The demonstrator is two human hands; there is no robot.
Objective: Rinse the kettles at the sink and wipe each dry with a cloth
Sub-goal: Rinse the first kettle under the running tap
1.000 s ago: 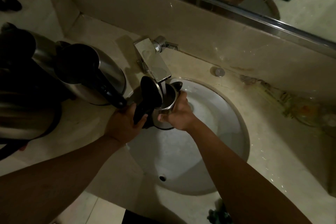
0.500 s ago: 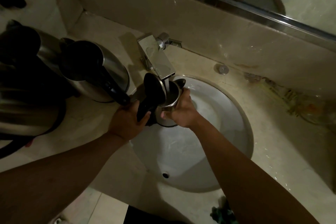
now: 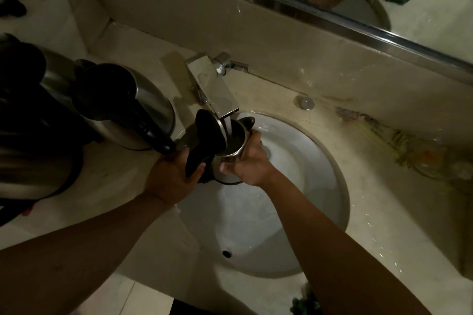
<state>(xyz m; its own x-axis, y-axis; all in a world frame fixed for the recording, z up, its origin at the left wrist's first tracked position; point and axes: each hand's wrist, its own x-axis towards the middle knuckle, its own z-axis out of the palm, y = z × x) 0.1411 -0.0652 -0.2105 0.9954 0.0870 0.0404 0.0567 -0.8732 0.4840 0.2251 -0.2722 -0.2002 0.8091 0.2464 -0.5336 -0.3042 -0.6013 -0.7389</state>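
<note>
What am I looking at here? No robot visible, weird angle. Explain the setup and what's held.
There is no robot: a person wears a wide-angle camera on the head, looking down at their own bare arms. The single view shows a bathroom counter with a round white sink. The left hand grips the black handle of a small steel kettle, and the right hand wraps round its body. Its lid is flipped open and water runs into it from the tap. Other kettles wait on the counter to the left. A green cloth lies at the counter's near edge. The mirror above reflects the scene.
</note>
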